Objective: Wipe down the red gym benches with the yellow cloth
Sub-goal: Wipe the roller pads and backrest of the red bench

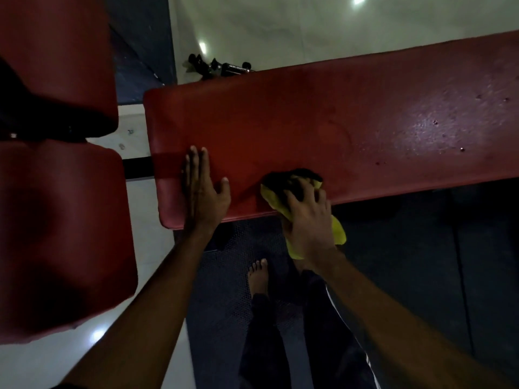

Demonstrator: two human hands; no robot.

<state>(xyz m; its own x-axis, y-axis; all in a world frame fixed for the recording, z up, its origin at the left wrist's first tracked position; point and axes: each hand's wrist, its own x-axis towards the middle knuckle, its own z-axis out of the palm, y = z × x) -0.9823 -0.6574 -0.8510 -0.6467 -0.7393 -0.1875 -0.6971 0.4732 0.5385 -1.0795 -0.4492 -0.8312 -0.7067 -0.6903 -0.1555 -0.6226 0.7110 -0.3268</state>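
1. A person's legs in dark trousers with a white side stripe [334, 327] stand closest to the camera. One bare foot [258, 276] is planted on a dark perforated rubber floor mat [233, 242].
2. Two bare forearms reach forward from the lower edge of the view.
3. The right hand [307, 217] grips a crumpled yellow cloth [272, 199], with its fingers [292, 196] curled down over the bunched fabric. It presses the cloth onto the near edge of a long, flat red gym bench [309, 122] with a grained padded top. The loose end of the cloth hangs below the bench edge, under the wrist. Its far end looks dark, and I cannot tell whether that is dirt or shadow.
4. The left hand [203, 192] lies palm-down on the bench near its left end, well apart from the cloth. Its fingers are straight and close together, the thumb is spread wide to the side, and it holds nothing.
5. To the left, two rounded red upholstered pads [56, 234] stand beside the bench, separated from it by a gap.
6. Beyond the far edge of the bench, some black gym equipment [219, 66] lies on a pale glossy tiled floor [309, 23]. It is too small to identify.
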